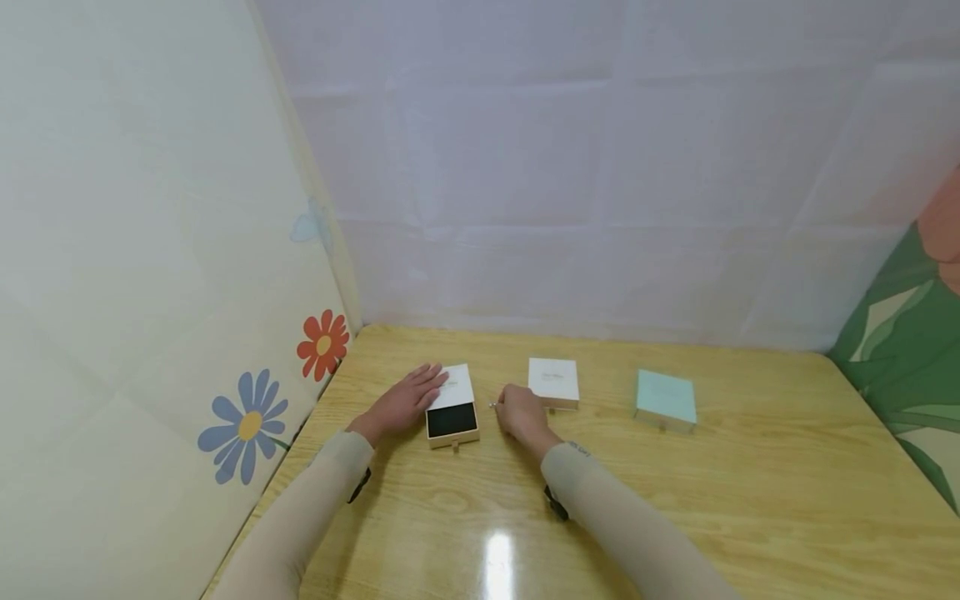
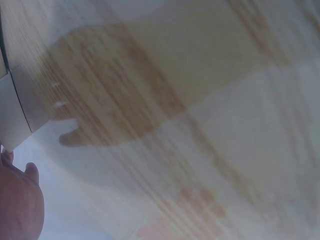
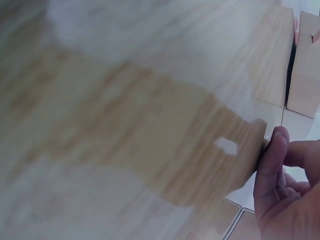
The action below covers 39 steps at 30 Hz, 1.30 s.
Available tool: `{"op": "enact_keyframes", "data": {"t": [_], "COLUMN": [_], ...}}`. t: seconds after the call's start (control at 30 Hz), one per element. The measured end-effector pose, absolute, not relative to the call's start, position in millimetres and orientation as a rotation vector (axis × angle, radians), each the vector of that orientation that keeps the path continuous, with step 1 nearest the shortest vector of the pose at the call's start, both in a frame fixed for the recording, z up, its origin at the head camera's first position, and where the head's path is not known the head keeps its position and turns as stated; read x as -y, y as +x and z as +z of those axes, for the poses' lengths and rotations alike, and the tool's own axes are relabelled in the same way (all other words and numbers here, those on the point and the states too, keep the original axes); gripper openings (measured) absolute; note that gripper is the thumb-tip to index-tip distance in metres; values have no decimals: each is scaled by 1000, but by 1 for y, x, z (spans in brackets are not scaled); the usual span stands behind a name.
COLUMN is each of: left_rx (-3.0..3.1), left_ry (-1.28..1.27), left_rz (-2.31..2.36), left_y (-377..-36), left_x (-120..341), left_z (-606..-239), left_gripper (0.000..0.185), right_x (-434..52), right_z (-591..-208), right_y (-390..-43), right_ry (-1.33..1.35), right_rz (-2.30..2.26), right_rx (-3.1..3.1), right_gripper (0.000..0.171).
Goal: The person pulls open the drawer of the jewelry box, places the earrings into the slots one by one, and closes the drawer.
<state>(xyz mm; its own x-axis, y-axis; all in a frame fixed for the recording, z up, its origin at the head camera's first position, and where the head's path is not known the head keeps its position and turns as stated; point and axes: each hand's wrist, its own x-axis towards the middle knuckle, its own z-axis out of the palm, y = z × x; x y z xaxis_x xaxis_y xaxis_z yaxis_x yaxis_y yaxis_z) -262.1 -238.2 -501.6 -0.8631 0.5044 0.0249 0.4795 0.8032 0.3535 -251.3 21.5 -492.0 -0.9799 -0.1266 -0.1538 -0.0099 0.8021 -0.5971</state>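
Observation:
My left hand (image 1: 405, 400) lies with fingers outstretched over the left side of a white drawer-style gift box (image 1: 459, 383). The drawer (image 1: 454, 440) of this box is pulled out toward me and shows a black lining (image 1: 452, 420). Between this box and a second white box (image 1: 553, 379), my right hand (image 1: 521, 410) pinches a small silvery piece (image 1: 492, 405) between thumb and fingertips, low over the table. Its kind is too small to tell. In the right wrist view the thumb and forefinger (image 3: 272, 160) come together at their tips. The left wrist view catches only part of the left hand (image 2: 20, 200) beside the box edge (image 2: 15, 110).
A mint-green box (image 1: 666, 398) with a small pull tab stands to the right on the wooden table (image 1: 750, 483). A pale cloth backdrop (image 1: 525, 208) rises behind the table, and a flower-printed sheet (image 1: 150, 292) borders its left side.

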Motion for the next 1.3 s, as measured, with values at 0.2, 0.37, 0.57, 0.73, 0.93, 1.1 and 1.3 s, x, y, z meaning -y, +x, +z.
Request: {"op": "enact_keyframes", "data": {"t": [0.2,0.37,0.57,0.73,0.93,1.1,1.3], "left_rx": [-2918,-2923,-2919,-2928,-2914,-2919,-2919], "left_ry": [789,791,787,796,791,782,766], "left_rz": [538,550,571,569,585,569,569], "left_y": [-263,-263,-263,-262,-261,-260,-258], "left_x": [239,239,239,239,238,238,237], "left_z": [-504,-504,-503,-504,-501,-501,-497], "left_gripper": [51,51,51,51,51,51,50], "right_x": [-21,-21,-21,-21,-21,-21,-20], "right_z": [-492,-488,-489,-490,-489,-489,-489], "right_y": [-253,-251,-251,-252,-250,-248,-246], "right_ry": [-136,-140,-126,-91,-52,-62,-88], "right_rz": [-906,-966,-1060,-1153,-1365,-1545,-1706], "right_rx": [-2811,-2823,-2793,-2763,-2676,-2540,-2383], "right_gripper": [37,53,50,28,11,16,23]}}
